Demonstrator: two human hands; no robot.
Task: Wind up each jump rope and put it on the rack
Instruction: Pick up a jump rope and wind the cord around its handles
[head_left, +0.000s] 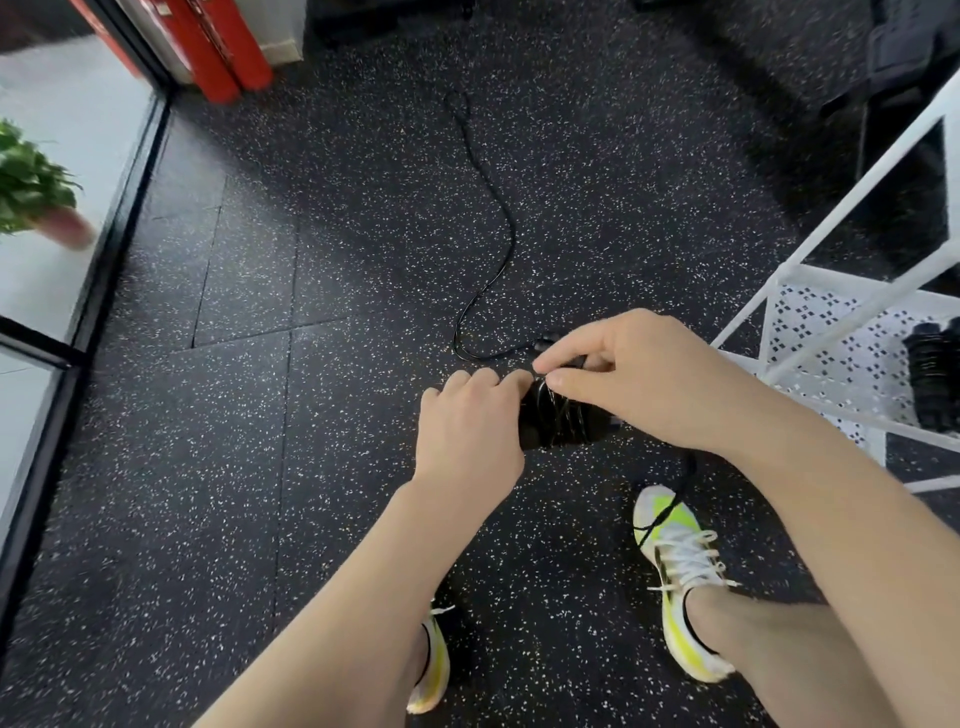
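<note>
Speckled black rubber floor (322, 467) across the whole view. White metal rack (810, 332) at three o'clock, perforated shelf bearing dark wound bundles (932, 384). Red cylinders (228, 52) at eleven o'clock; green plant (26, 182) at nine. Yellow-white shoes (680, 577) at five and six o'clock. Centre: left hand (467, 431) curled round the black handles (558, 421), already wrapped with several turns of cord. Right hand (639, 374) just beside, thumb and forefinger pinching the jump rope (501, 218), its loose length snaking off toward twelve o'clock along the floor.
</note>
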